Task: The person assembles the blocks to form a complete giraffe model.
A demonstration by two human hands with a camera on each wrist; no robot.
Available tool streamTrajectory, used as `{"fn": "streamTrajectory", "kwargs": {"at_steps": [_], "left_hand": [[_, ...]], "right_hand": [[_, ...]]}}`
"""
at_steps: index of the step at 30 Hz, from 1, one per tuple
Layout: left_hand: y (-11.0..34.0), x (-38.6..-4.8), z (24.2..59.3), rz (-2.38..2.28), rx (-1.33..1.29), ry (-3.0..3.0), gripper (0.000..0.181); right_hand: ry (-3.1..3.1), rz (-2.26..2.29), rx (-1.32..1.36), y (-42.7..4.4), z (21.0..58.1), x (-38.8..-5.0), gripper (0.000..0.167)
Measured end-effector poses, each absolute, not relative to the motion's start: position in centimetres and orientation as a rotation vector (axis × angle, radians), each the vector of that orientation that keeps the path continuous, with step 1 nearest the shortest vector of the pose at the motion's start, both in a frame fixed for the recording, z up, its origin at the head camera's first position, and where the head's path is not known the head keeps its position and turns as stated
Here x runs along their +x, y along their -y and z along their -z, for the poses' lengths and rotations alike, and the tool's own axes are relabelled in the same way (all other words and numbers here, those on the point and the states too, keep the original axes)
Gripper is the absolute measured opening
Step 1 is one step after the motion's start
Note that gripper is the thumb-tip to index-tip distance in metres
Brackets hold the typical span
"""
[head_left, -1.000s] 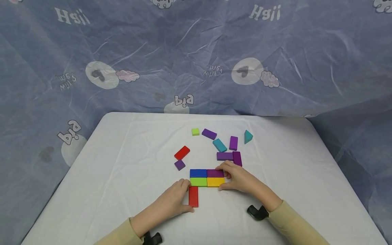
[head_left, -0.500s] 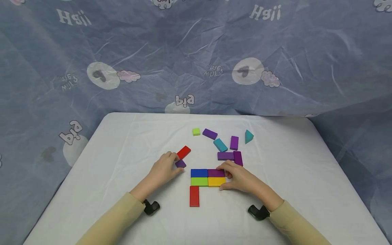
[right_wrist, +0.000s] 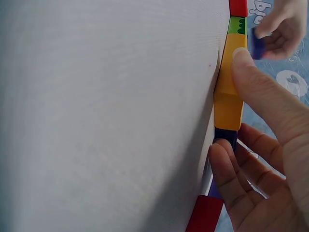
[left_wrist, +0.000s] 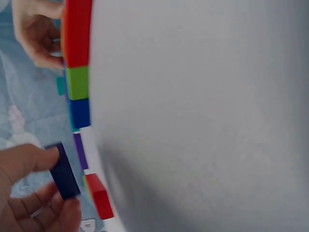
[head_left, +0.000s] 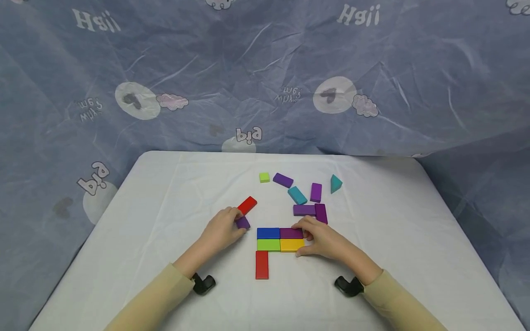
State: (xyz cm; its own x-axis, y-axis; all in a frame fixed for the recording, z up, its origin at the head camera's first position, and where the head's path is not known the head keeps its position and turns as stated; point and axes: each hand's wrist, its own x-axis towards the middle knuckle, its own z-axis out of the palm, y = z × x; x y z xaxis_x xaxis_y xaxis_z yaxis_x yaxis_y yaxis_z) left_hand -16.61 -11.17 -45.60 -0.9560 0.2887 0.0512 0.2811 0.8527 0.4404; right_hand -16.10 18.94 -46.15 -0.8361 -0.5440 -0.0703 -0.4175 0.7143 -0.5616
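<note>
My left hand (head_left: 219, 232) pinches a small purple block (left_wrist: 64, 171) between thumb and fingers; in the left wrist view the block appears raised off the tabletop. A red block (head_left: 247, 205) lies just beyond those fingers. At the table's middle, a blue block (head_left: 268, 233), a purple block (head_left: 291, 233), a green block (head_left: 268, 245) and a yellow block (head_left: 289, 245) lie flush in two rows. Below the green one, a second red block (head_left: 262, 265) points toward me. My right hand (head_left: 325, 239) grips the right end of the rows, thumb on the yellow block, fingers at the purple one.
Farther back lie a small lime block (head_left: 264, 177), a teal block (head_left: 297, 195), a teal triangle (head_left: 336, 184) and several purple blocks (head_left: 304, 210). The white tabletop (head_left: 186, 184) ends at a blue printed cloth (head_left: 265, 69) behind.
My left hand has left the lower red block, moved up and away to the small purple block, and now pinches it. The right hand has stayed in place.
</note>
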Motion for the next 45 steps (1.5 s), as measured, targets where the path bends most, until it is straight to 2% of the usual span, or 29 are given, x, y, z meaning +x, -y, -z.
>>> {"fn": "streamTrajectory", "kwargs": {"at_steps": [8,19,25,45], "left_hand": [[11.4,-11.7,43.8,-0.909,0.870,-2.711,0.031],[9.7,-7.2,45.2,-0.694,0.972,-2.632,0.029],[9.5,-6.5,45.7,-0.647,1.032,-2.689,0.029],[9.1,-7.1,46.2,-0.718,0.881,-2.664,0.031]], "right_hand": [[-2.696,0.783,-0.752,-18.9,46.1,-16.1,0.060],[-2.693,0.783,-0.755,-18.9,46.2,-16.1,0.060],[-2.692,0.790,-0.768,-19.0,46.2,-16.1,0.060],[-2.685,0.798,-0.772,-19.0,46.2,-16.3,0.060]]}}
